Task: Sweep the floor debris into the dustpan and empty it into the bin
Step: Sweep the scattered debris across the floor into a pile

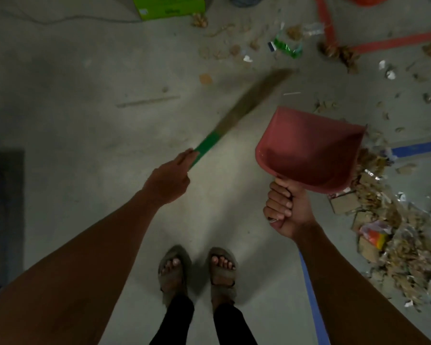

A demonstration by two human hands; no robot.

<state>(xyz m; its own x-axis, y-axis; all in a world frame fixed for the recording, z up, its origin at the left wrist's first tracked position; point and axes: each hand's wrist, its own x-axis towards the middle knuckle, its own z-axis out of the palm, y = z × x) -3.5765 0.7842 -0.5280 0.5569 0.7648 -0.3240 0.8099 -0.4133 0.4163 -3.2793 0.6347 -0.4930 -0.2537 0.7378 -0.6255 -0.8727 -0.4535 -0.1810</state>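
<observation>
Dustpan (309, 150) handle hidden in right hand (288, 210); broom (246, 103) motion-blurred.

We stand on a grey concrete floor (90, 70). A heap of paper and wrapper debris (383, 220) lies just right of our right fingers (279, 202); looser scraps (234, 49), a green wrapper (288, 47) and a green box (169, 7) lie well beyond our left fingers (184, 158).

Counting from where I'm standing: one broom (234, 115), one red dustpan (306, 150), one green box (169, 7) showing at the far edge. Two hands working, left hand (167, 180) and right hand (286, 207). Two sandalled feet (197, 272). Loose debris (388, 225) lying uncountable.
</observation>
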